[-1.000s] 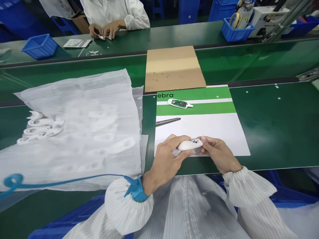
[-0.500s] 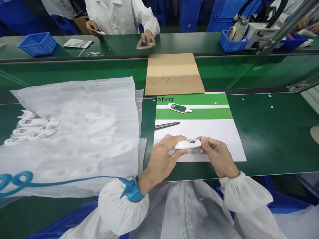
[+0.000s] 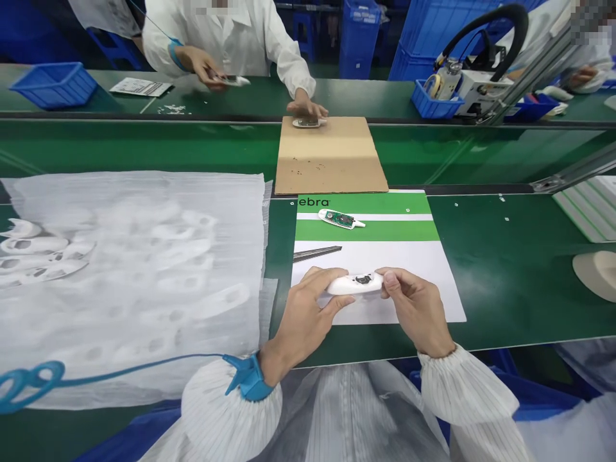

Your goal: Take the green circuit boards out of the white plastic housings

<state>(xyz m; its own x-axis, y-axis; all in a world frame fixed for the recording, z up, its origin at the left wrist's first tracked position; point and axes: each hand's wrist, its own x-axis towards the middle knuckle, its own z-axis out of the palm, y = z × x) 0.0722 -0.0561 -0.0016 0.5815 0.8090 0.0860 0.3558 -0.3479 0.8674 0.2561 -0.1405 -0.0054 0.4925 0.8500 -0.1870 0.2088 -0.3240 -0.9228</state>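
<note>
Between my two hands, above the white and green sheet (image 3: 380, 308), is a white plastic device housing (image 3: 355, 284) with a dark opening in its upper side. My left hand (image 3: 310, 311) grips its left end between thumb and fingers. The right end is pinched by my right hand (image 3: 416, 305). Further back on the sheet lies a white half shell with a green circuit board (image 3: 341, 219) in it. A pair of tweezers (image 3: 317, 253) rests by the sheet's left edge. A blue wrist strap (image 3: 253, 378) with a coiled cord is on my left wrist.
White foam sheeting (image 3: 144, 321) covers the left of the bench, with several white shells (image 3: 43, 253) at its far left. A cardboard sheet (image 3: 332, 160) spans the green channel. Across it, a co-worker (image 3: 226, 38) handles similar parts. A round white object (image 3: 597, 273) stands at right.
The co-worker's one hand has moved onto the cardboard with a part, and the other has shifted right. My view has tilted and shifted slightly; both my hands keep hold of the housing.
</note>
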